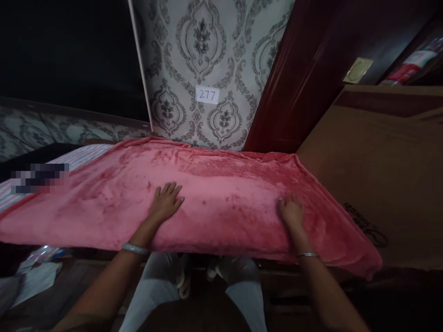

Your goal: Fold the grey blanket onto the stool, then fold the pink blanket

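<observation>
A pink plush blanket (214, 226) lies spread over a long surface in front of me, its near edge hanging down a little. My left hand (166, 201) rests flat on it left of the middle, fingers spread. On the right part of the blanket, my right hand (291, 211) lies palm down; its fingers are slightly blurred but look stretched out. Neither hand grips anything. Small wrinkles and darker brushed patches show in the pile, mostly along the far edge and at the right.
A striped cloth (83, 152) shows beyond the blanket's left end. At the right stands a large cardboard box (380, 175), with a bottle (411, 64) behind it. A dark screen (69, 60) is at the upper left. Papers (38, 279) lie low on the left.
</observation>
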`<state>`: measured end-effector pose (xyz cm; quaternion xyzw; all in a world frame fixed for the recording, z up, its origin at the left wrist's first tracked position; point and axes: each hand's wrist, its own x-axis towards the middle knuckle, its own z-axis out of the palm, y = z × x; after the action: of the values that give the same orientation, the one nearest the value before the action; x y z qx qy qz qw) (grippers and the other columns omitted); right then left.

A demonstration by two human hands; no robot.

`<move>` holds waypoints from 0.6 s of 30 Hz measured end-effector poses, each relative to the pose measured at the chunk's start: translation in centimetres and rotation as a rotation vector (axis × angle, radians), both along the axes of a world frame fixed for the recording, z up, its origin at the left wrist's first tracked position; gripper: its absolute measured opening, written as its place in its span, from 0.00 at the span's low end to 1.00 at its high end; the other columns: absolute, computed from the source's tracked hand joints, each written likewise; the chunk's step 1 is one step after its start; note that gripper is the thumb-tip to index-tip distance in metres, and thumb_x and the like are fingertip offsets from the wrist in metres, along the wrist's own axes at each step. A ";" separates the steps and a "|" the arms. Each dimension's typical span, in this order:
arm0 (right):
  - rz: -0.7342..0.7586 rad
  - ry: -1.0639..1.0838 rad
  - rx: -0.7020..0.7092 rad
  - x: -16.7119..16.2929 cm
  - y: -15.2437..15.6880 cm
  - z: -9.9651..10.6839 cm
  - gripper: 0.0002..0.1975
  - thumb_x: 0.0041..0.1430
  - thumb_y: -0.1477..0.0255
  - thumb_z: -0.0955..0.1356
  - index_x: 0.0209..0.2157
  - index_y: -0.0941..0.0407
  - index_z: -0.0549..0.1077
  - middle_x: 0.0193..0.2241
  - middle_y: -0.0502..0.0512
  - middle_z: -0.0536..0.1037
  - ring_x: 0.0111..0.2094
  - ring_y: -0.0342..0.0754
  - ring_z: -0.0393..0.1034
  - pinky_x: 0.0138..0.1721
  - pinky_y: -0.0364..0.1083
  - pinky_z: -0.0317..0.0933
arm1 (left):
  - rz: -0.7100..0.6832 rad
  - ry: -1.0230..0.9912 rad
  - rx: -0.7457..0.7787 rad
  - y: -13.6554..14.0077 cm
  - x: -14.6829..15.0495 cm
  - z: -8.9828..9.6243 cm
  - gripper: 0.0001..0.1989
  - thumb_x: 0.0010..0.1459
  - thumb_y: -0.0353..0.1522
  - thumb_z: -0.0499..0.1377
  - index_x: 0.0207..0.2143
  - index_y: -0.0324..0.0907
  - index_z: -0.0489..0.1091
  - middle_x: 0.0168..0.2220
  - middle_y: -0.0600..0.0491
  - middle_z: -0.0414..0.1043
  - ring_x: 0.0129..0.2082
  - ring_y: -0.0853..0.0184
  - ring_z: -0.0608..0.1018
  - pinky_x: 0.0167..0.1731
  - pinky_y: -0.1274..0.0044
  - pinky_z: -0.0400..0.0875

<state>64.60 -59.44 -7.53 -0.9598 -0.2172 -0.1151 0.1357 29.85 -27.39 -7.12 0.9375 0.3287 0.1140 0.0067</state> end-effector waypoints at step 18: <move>0.955 0.160 -0.152 -15.4 18.7 1.1 0.31 0.70 0.57 0.56 0.69 0.53 0.52 0.71 0.55 0.48 0.71 0.52 0.37 0.68 0.59 0.33 | -0.010 -0.023 0.014 0.1 -0.2 0.1 0.28 0.66 0.41 0.47 0.66 0.43 0.60 0.68 0.43 0.55 0.69 0.52 0.56 0.65 0.53 0.48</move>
<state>49.20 -40.78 -6.46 -0.7660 -0.6298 0.0500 0.1192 29.70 -27.31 -7.04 0.9378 0.3230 0.1271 0.0047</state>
